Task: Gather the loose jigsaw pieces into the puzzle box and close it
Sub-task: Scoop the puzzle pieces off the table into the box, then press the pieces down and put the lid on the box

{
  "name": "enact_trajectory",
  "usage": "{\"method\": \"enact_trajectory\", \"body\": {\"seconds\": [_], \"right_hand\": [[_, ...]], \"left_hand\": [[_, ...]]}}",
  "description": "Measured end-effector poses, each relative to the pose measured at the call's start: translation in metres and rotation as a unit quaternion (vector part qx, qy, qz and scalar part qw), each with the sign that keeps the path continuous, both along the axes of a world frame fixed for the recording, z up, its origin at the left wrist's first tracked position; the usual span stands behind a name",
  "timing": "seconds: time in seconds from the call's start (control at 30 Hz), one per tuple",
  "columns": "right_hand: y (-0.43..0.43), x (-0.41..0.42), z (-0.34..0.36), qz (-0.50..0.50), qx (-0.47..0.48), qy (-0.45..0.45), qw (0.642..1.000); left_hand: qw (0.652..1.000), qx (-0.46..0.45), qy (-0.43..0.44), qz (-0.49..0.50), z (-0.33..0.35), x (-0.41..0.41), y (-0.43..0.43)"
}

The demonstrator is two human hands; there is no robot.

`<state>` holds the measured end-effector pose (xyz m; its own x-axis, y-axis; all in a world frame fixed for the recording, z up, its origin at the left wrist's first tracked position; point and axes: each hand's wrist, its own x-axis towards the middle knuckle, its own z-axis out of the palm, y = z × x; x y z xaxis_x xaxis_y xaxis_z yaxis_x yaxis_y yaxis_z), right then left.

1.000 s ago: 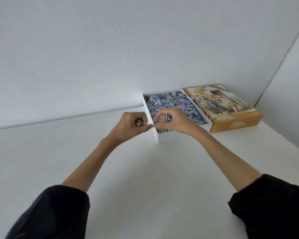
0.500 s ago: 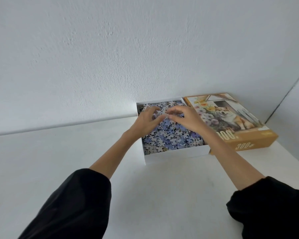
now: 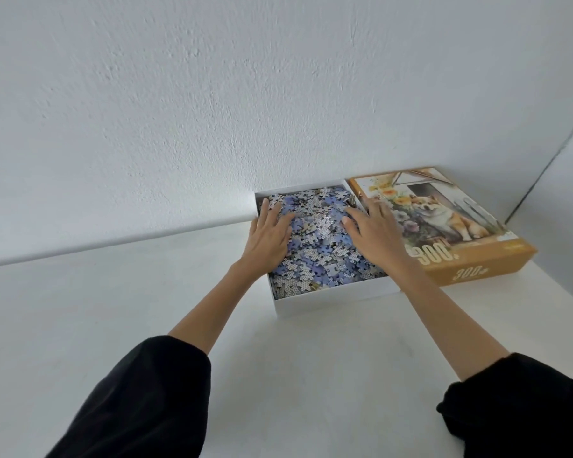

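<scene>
A white puzzle box (image 3: 331,300) stands open against the far wall, filled with a heap of blue and white jigsaw pieces (image 3: 321,249). My left hand (image 3: 269,238) lies flat on the pieces along the box's left side, fingers spread. On the right side of the heap rests my right hand (image 3: 376,233), also flat with its fingers apart and reaching toward the lid. Neither hand holds anything. The orange lid (image 3: 457,226), printed with a dog and flowers, lies face up right beside the box.
The white table (image 3: 113,309) meets a white wall behind the box. A corner with a second wall (image 3: 569,180) closes the space to the right of the lid. My black sleeves fill the bottom corners.
Both hands moved from the box's near corner, where they pinched pieces, over the box; they let the pieces go and now lie flat and apart on the heap.
</scene>
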<state>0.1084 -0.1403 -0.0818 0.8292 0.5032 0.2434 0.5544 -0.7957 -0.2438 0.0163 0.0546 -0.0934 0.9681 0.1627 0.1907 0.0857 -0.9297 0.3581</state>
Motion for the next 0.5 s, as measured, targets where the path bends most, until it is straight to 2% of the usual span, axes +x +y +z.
{"method": "enact_trajectory", "body": {"seconds": [0.13,0.5], "right_hand": [[0.002,-0.001,0.001,0.021,-0.005,0.025,0.999],[0.027,-0.047,0.014,0.031,0.119,0.148,0.981]], "left_hand": [[1.0,-0.004,-0.007,-0.013,0.002,-0.004,0.001],[0.998,-0.052,-0.024,-0.007,0.003,-0.041,0.02]]}}
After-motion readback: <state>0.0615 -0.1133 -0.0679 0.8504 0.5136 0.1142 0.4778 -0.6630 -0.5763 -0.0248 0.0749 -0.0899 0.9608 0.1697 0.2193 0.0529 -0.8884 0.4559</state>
